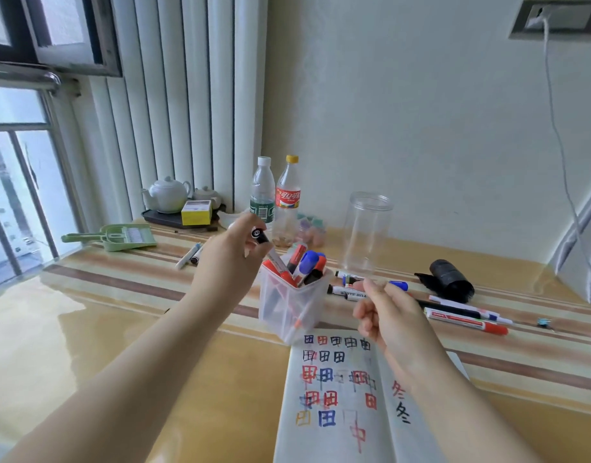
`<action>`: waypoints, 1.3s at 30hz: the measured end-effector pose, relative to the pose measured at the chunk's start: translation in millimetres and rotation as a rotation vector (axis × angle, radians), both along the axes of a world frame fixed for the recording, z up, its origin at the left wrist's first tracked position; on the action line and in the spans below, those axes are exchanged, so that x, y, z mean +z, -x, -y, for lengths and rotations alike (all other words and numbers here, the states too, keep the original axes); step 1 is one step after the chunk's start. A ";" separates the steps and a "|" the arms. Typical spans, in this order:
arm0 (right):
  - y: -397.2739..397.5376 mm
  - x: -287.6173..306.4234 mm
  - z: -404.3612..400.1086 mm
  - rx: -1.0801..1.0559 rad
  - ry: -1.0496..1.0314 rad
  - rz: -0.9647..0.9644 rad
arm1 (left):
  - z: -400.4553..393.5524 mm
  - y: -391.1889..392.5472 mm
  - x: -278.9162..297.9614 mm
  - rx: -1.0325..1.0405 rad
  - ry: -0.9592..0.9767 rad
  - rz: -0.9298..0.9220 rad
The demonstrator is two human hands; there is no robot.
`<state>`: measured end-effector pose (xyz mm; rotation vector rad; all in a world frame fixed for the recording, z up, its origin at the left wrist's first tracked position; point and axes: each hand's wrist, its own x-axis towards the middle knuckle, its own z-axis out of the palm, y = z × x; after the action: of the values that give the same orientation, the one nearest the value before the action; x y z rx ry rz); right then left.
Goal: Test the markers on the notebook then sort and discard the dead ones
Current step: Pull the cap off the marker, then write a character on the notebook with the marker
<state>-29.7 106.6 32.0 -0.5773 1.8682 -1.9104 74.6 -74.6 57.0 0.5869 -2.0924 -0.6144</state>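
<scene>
An open notebook (340, 429) lies at the near edge, its page full of red, blue, black and yellow test marks. Behind it stands a clear plastic cup (289, 305) holding several red and blue markers. My left hand (232, 252) pinches a black-capped marker (265, 242) just above the cup, its lower end down among the others. My right hand (392, 317) hovers over the notebook's top edge with fingers curled, and I see nothing in it. Several loose markers (461, 315) lie on the table to the right of the cup.
Two markers (190, 255) lie apart at the left. An empty clear jar (366, 232), two bottles (275, 198), a black bag roll (449, 279), a green dustpan (120, 237) and a tea set on a tray (173, 202) stand along the back.
</scene>
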 end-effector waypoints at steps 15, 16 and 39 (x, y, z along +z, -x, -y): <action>13.3 -14.9 -15.3 0.006 -0.107 -0.074 | 5.5 35.6 -25.8 -0.058 0.174 0.292; 14.3 -15.9 -15.9 0.010 -0.117 -0.079 | 6.2 35.5 -31.5 -0.045 0.170 0.282; 160.7 -64.4 -102.2 -0.211 -0.973 -0.775 | -116.0 137.8 -87.7 -0.454 0.387 0.408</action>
<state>-190.4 208.8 -32.5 -0.8344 3.0736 -0.6290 -63.1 41.4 -30.7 0.0054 -2.6723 -0.3305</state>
